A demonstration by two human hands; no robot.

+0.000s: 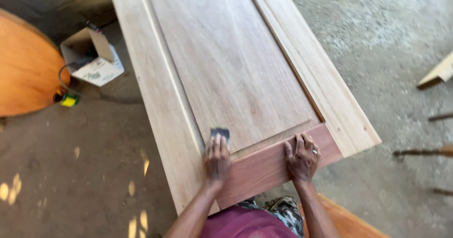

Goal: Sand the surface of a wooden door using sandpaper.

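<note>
A long pale wooden door [226, 63] with a recessed centre panel lies flat in front of me, its near end rail a darker reddish brown. My left hand [217, 160] presses a small dark piece of sandpaper [220, 133] onto the wood at the panel's near left corner. My right hand [302, 158], a ring on one finger, rests flat with spread fingers on the reddish end rail, holding nothing.
An open cardboard box [92, 58] sits on the concrete floor at left, beside a round orange wooden top [23, 63] and a small yellow-green object [69, 100] on a cable. Wood offcuts and sticks [436, 75] lie at the right edge.
</note>
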